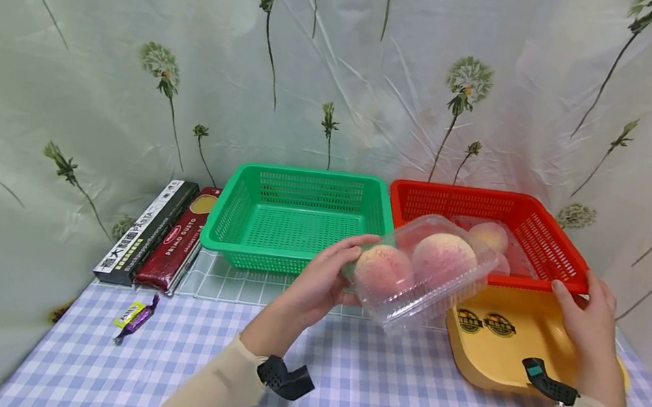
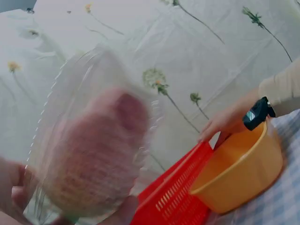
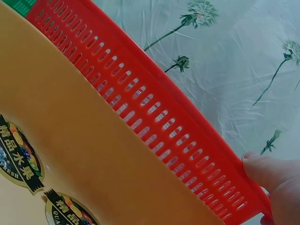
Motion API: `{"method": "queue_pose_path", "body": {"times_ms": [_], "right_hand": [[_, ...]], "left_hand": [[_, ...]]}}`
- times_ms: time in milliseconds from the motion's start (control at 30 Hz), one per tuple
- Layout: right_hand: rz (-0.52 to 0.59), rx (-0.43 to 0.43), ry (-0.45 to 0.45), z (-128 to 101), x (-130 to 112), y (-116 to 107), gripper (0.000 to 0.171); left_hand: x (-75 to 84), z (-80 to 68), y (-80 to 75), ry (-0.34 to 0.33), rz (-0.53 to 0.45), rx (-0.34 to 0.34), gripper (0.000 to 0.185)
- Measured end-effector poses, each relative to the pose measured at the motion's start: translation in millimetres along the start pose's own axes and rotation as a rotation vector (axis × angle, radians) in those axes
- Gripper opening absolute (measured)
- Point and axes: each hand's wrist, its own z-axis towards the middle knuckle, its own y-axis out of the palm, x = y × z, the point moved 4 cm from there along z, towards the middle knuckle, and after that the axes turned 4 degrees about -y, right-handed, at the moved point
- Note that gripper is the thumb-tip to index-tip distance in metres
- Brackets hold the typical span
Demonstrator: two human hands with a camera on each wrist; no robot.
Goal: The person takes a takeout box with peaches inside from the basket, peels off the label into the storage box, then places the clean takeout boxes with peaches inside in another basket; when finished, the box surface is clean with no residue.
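In the head view my left hand [image 1: 325, 279] grips one end of a clear plastic clamshell box [image 1: 404, 317], tilted in the air. Two pink-yellow peaches [image 1: 445, 260] show through its lid. Behind it stands a red basket [image 1: 457, 193], where more peaches [image 1: 488, 237] lie in clear packaging. My right hand [image 1: 591, 324] holds the front right corner of that basket's rim; the right wrist view shows the thumb [image 3: 267, 168] over the edge. Below the basket's front sits a yellow basin [image 1: 503, 357] with two round fruit stickers.
A green basket [image 1: 293, 261] stands left of the red one, on a white wire rack [image 1: 216, 285]. Farther left lie a black pasta box [image 1: 142, 234] and a red spaghetti pack [image 1: 179, 239]. Two small wrapped candies [image 1: 136, 319] rest on the checkered cloth [image 1: 188, 357].
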Motion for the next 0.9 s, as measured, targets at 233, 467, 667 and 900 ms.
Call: {"method": "queue_pose_path", "body": {"times_ms": [233,467,667,900], "right_hand": [[-0.008,-0.002,0.009,-2,2,-1,0.08],[-0.01,-0.005,0.007,1,-1,-1,0.081],[0.0,0.001,0.034,0,1,-2,0.081],[-0.011,-0.003,0.036,2,1,0,0.081]], "left_hand": [[15.4,27.5,11.1,0.02,-0.02,0.167,0.034],[25.8,60.8,23.6,0.045,0.048,0.303,0.034],[28.0,86.9,42.2,0.106,0.165,0.409,0.032],[35.3,107.6,55.2,0.145,0.41,0.536,0.029]]}}
